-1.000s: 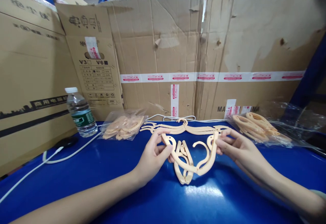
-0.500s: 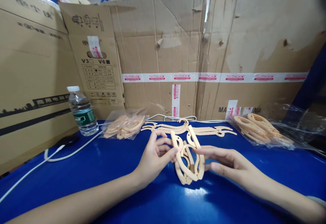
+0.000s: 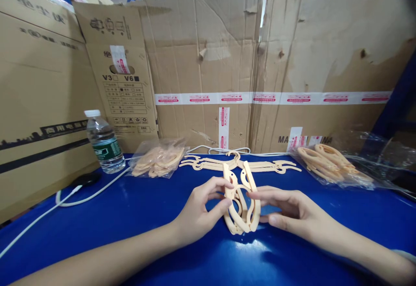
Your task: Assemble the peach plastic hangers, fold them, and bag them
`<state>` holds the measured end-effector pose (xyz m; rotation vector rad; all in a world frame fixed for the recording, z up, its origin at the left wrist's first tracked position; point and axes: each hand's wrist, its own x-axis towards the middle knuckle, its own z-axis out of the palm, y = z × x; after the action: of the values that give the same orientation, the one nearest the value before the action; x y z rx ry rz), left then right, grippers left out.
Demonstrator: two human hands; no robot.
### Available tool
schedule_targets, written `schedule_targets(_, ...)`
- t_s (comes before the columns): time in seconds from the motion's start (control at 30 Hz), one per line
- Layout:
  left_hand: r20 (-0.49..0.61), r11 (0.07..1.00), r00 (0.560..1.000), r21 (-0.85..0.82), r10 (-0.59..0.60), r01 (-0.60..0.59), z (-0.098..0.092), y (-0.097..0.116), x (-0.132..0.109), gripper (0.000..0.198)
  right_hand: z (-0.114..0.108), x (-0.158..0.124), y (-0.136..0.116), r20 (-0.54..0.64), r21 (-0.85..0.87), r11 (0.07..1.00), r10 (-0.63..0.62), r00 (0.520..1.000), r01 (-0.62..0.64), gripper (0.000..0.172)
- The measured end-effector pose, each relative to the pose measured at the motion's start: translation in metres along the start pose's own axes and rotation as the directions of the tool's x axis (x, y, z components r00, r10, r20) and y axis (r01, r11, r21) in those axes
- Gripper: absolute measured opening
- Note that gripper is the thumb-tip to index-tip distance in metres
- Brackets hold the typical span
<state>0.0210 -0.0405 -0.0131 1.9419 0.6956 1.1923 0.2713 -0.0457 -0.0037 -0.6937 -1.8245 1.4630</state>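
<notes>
Between my two hands stand folded cream-coloured folding hangers (image 3: pixel 243 225), their arms pointing up and their curved hooks tucked inside. My left hand (image 3: pixel 202 210) pinches the left side, with thumb and fingers on the left arm. On the other side my right hand (image 3: pixel 292 210) has its fingertips on the right arm, thumb lower down near the bottom curve. Behind them, several unfolded hangers (image 3: pixel 214 164) lie spread flat on the blue table (image 3: pixel 156 242), hooks together in the middle. How many folded pieces my hands hold is hard to make out.
A clear bag of folded hangers (image 3: pixel 159 160) lies at the back left, another bag of hangers (image 3: pixel 331 164) at the back right. A water bottle (image 3: pixel 105 145) stands left, by a white cable (image 3: pixel 94 199) and a black device (image 3: pixel 85 179). Cardboard sheets (image 3: pixel 201 60) wall the back.
My left fingers have come down onto the left arm of the folded hangers, which now stands more upright and closer to the right arm. My right hand has barely moved.
</notes>
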Motion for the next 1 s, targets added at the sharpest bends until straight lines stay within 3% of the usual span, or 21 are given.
schedule_targets(0.27, -0.171, 0.996, 0.982, -0.059, -0.082, 0.073, 0.002, 0.001, 0.003, 0.030, 0.000, 0.001, -0.001, -0.034, 0.006, 1.000, -0.003, 0.999, 0.003, 0.039)
schedule_targets(0.4, -0.197, 0.997, 0.977, 0.005, -0.077, 0.080, 0.001, 0.001, 0.004, 0.028, 0.001, 0.001, 0.001, -0.015, 0.012, 1.000, 0.001, 1.000, -0.001, 0.038)
schedule_targets(0.57, -0.100, 0.997, 0.995, 0.071, -0.027, 0.035, 0.002, 0.004, 0.002, 0.025, 0.007, 0.000, 0.000, 0.045, 0.003, 1.000, 0.001, 0.999, -0.001, 0.039)
schedule_targets(0.67, -0.058, 0.996, 0.995, 0.033, -0.076, 0.078, 0.003, 0.004, 0.002, 0.026, 0.010, -0.001, -0.004, 0.057, 0.000, 1.000, -0.018, 0.998, 0.018, 0.039)
schedule_targets(0.83, -0.084, 0.981, 0.979, -0.082, -0.185, 0.178, 0.003, 0.003, 0.003, 0.025, 0.012, -0.002, -0.009, 0.003, -0.009, 0.998, -0.055, 0.998, 0.055, 0.033)
schedule_targets(1.0, 0.031, 0.987, 0.991, -0.091, -0.129, 0.132, 0.003, 0.004, 0.002, 0.025, 0.013, -0.004, -0.008, 0.066, -0.005, 1.000, 0.024, 0.997, -0.024, 0.032)
